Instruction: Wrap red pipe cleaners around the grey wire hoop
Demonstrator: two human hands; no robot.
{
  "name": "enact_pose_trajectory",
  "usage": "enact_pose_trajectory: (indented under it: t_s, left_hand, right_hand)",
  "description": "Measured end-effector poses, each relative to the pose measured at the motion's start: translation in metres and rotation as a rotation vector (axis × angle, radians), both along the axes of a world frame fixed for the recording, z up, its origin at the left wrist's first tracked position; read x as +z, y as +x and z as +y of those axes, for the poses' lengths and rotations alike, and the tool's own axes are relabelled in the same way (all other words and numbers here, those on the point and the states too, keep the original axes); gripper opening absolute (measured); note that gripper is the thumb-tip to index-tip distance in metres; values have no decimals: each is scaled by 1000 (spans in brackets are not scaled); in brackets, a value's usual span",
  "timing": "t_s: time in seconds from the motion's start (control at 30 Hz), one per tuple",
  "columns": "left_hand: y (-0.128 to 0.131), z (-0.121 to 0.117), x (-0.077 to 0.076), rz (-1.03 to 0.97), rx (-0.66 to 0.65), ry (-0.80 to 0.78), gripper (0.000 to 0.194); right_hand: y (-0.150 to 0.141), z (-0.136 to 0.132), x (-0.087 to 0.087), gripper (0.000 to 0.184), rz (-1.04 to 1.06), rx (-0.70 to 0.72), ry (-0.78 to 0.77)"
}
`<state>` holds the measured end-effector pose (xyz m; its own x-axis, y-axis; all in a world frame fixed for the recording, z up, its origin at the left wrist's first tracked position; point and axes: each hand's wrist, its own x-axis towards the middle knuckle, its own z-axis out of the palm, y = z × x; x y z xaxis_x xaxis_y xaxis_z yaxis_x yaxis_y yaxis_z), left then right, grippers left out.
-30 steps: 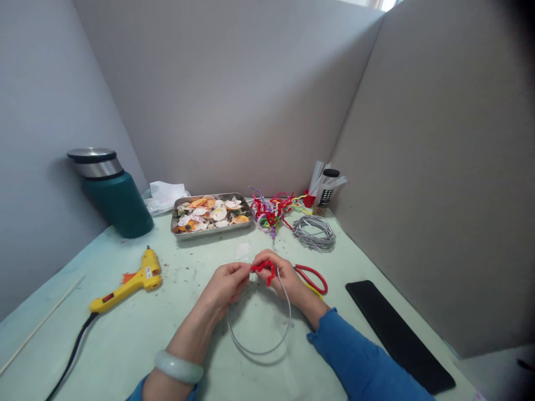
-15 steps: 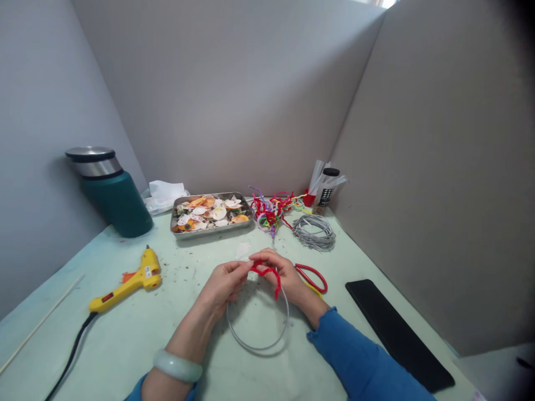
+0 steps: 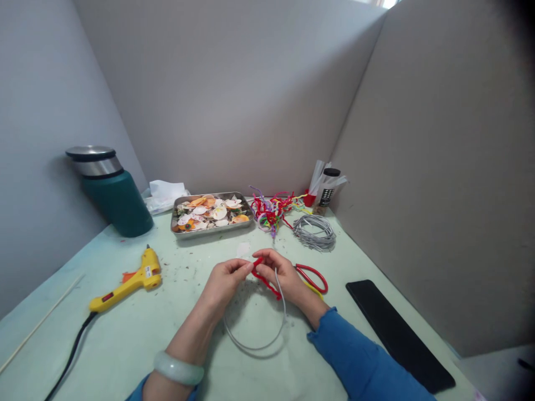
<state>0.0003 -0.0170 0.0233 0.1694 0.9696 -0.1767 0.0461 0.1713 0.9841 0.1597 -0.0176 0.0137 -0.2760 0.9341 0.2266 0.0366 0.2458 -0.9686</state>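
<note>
A grey wire ring hangs below both hands, its lower arc just over the table. A fuzzy red pipe cleaner is bent at the top of the ring, its loose end trailing down to the right. With thumb and forefinger closed, my left hand pinches the top of the ring and the red pipe cleaner. My right hand, fingers curled and closed, grips the red pipe cleaner beside it. The fingers cover the exact spot where pipe cleaner and wire meet.
Left lies a yellow glue gun with a black cord, near a teal bottle. Behind are a metal tray of shells, tangled pipe cleaners and coiled wire. Red-handled scissors and a black mat lie right.
The red pipe cleaner's tail now runs straighter, down and to the right. The wire ring has shifted slightly left, its right side now showing up by my right thumb.
</note>
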Motion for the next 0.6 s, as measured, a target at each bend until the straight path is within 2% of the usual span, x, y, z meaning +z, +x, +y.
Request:
enact_pose_trajectory:
  t_s: [0.17,0.4,0.6]
  left_hand:
    - [-2,1,1,22,64,-2,34]
    - [-1,0,2,12,66,29,30]
    - [0,2,2,33,50,213,21]
  right_hand:
    - [0,0,-2,21,-63,108,-145]
    - [0,2,-6,22,-161,42,-64]
    - [2,4,-4,19,-178,-20,26]
